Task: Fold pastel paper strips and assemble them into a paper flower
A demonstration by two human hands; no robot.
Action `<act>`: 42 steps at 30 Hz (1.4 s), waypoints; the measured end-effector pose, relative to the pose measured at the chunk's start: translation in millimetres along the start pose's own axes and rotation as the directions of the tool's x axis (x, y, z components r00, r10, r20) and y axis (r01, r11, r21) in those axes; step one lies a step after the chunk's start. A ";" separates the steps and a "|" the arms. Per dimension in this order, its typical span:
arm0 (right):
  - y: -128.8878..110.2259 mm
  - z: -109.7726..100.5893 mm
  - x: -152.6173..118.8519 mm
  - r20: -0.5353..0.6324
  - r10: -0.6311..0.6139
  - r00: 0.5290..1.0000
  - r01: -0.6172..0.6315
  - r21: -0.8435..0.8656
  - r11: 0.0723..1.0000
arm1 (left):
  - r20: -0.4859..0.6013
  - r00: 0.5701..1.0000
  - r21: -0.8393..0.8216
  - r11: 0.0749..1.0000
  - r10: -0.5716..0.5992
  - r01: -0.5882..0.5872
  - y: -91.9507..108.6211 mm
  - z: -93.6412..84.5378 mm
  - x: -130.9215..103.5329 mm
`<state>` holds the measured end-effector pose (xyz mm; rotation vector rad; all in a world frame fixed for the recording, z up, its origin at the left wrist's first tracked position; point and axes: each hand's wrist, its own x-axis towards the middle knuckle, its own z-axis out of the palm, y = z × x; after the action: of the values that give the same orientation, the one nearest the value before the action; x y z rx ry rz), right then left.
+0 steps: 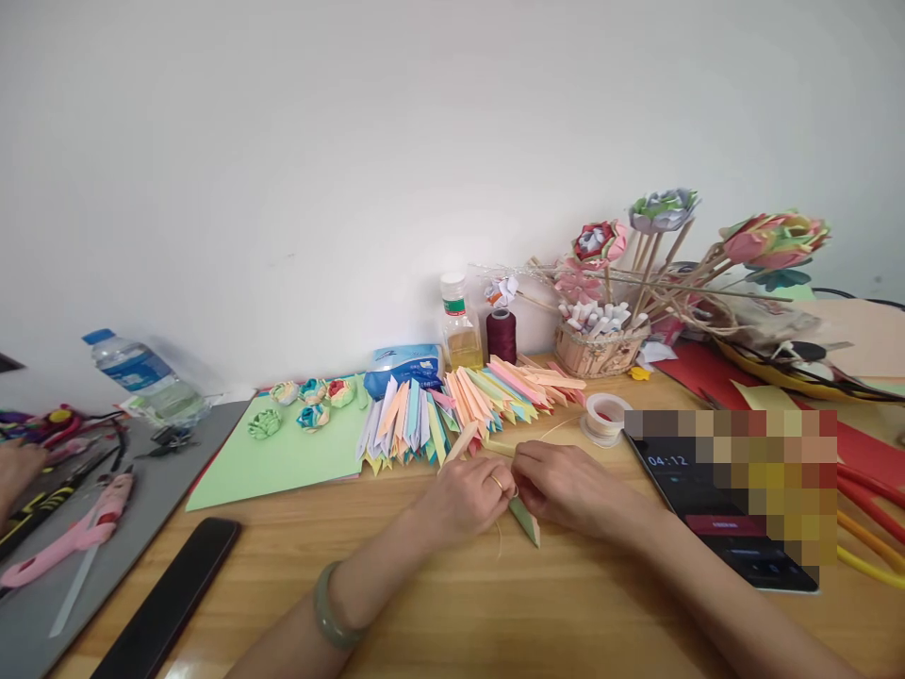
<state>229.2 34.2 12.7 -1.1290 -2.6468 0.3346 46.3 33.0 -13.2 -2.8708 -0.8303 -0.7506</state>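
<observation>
My left hand [470, 495], with a ring and a bangle, is closed on folded paper strips at the middle of the table. My right hand [566, 486] meets it there, fingers pinched on the same bundle. A green folded strip [525, 521] sticks out below the fingers, and a peach strip [461, 440] pokes out above my left hand. Thin thread [558, 432] runs by the hands towards a white spool [606, 420], and a loose end hangs below. The fingertips hide how thread and paper meet. Just behind lies a row of folded paper strips [406, 424].
Paper rosettes [265, 423] sit on green sheets [283, 462] at left. Phones [170, 594] [749, 556] lie either side. Behind stand an oil-like bottle [463, 330], maroon thread [501, 335] and a flower basket [600, 351]. Another person's hand [18, 476] is near a pink glue gun [77, 538].
</observation>
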 end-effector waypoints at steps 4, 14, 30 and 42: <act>1.6 -5.1 -3.0 -0.009 0.022 1.000 -0.022 0.016 1.000 | -0.004 1.000 -0.003 1.000 0.017 -0.017 0.2 -0.2 0.7; -0.2 -1.6 -1.2 0.009 0.032 0.999 -0.033 0.068 0.997 | 0.014 0.999 -0.069 0.997 -0.046 0.047 -1.2 1.9 -2.9; 0.0 -1.1 -2.8 0.038 0.054 0.998 -0.059 0.136 0.989 | 0.234 0.838 -0.333 0.769 -0.493 0.545 2.6 -6.2 5.8; 0.1 3.7 -1.2 0.082 0.105 0.991 -0.121 0.216 0.969 | 0.270 0.771 -0.423 0.648 -0.577 0.633 2.9 -2.3 4.8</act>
<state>228.9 32.9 9.0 -1.2167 -2.5301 0.6843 50.4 32.5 -8.7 -3.0626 -1.9553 -0.9778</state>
